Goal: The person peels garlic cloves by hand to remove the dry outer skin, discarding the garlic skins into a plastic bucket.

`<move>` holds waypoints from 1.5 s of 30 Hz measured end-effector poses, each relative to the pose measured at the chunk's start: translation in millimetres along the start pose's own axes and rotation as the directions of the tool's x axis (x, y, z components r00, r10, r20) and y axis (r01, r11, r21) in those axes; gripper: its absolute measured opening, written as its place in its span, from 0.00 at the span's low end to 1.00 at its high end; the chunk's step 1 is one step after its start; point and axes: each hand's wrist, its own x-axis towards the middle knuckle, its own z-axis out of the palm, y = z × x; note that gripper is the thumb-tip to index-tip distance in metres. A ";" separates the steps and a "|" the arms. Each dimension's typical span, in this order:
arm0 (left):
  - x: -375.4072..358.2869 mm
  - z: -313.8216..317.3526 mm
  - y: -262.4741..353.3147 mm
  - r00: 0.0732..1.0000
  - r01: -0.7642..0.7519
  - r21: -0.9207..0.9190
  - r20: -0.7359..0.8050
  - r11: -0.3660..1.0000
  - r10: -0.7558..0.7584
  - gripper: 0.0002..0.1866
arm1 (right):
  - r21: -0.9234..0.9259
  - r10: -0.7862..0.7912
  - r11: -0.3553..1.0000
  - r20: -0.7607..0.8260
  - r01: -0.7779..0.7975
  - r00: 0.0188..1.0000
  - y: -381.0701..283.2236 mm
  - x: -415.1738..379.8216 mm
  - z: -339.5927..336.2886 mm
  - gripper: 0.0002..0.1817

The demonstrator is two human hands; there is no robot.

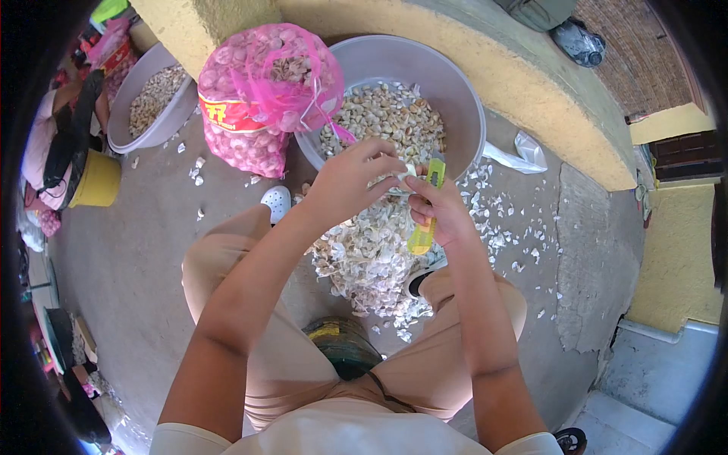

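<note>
Above concrete floor (136,273), in the head view: gripping a yellow-green cutter (436,174) in the right hand (447,212), fingers wrapped round, long axis pointing forward; showing a pale piece (410,170) just left of it, by the left hand (360,173), fingers curled, pinch unclear.

On head cam I see the right hand (446,211) gripping a yellow-green cutter (436,174). Left hand (358,176) close by, small whitish piece (410,171) between the two; can't tell which pinches it. Tub (464,95) of garlic cloves (406,117) ahead, peel heap (368,262) nearer.
</note>
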 end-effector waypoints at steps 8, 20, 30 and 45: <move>0.1 -3.9 -3.0 0.995 -0.084 0.078 0.058 0.993 0.079 0.08 | -0.055 -0.001 0.998 0.000 0.001 1.000 4.3 2.5 -2.4 0.14; -2.4 -0.3 -7.8 0.992 -0.129 0.111 0.018 0.985 0.128 0.09 | -0.032 0.000 0.999 0.023 0.001 1.000 9.5 5.0 -3.3 0.11; -2.0 4.6 -4.7 0.997 -0.063 0.085 0.052 0.994 0.059 0.08 | -0.100 -0.010 0.995 -0.012 0.009 1.000 8.0 4.5 -2.4 0.13; 4.2 7.1 -13.0 0.748 0.644 -0.555 0.314 0.526 -0.585 0.14 | -0.102 -0.064 0.992 0.089 0.073 0.994 8.4 5.4 2.4 0.12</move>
